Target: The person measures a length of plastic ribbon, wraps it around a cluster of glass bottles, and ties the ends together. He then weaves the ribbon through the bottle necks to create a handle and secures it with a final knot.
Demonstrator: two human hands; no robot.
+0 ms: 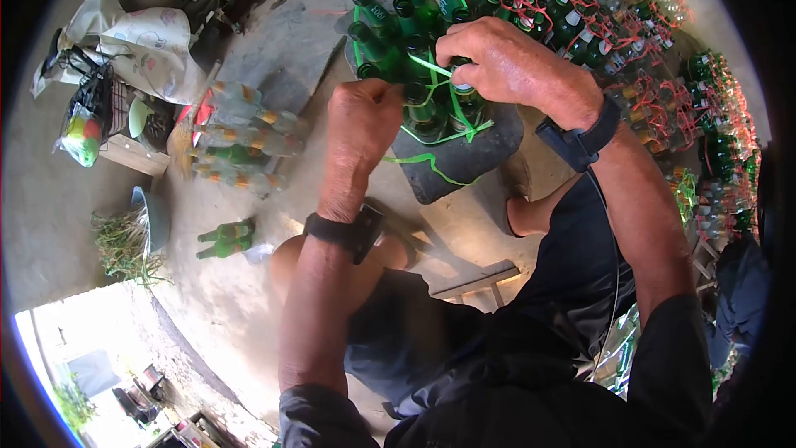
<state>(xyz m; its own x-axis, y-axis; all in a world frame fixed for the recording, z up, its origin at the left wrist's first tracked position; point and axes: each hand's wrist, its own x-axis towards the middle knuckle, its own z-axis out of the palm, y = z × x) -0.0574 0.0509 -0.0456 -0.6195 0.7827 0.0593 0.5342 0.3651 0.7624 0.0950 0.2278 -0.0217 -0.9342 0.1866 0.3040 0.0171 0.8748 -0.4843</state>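
Several green glass bottles stand upright in a tight group on a dark slab. Bright green plastic strap runs round the group and across between the bottle necks, with a loose tail trailing over the slab. At the near left side of the group, my left hand is closed in a pinch on the strap beside a bottle neck. My right hand is over the right side, fingers curled round another part of the strap. Its fingertips partly cover the bottles beneath.
Many bottles bound with red string crowd the upper right. Clear bottles lie on the floor at left, with two green bottles nearer me. A blue basin with dry stalks and a white sack are farther left.
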